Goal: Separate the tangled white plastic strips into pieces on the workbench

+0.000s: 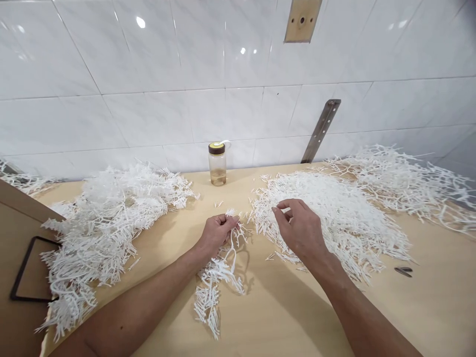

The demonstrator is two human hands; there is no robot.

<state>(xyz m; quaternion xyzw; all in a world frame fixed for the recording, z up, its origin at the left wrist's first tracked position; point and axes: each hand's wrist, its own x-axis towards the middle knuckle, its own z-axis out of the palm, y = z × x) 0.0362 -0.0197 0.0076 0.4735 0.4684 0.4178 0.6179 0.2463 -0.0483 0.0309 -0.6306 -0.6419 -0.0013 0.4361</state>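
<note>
My left hand (217,234) pinches a white branched plastic sprig (231,258) between thumb and fingers. Its thin stems and clusters of small tips hang down toward me over the table. To the right, my right hand (300,225) hovers at the near left side of a heap of small loose white plastic pieces (334,203). Its thumb and forefinger are drawn together, and anything between them is too small to make out. Left of my left hand lies a large pile of uncut-looking white sprigs (111,223), dense with fine tips.
A clear bottle with a dark and yellow lid (217,166) stands near the tiled wall. Bare white branched stems (412,183) lie at the back right. Small metal snips (403,271) rest right of the heap. A wooden panel with a black handle (28,270) borders the left.
</note>
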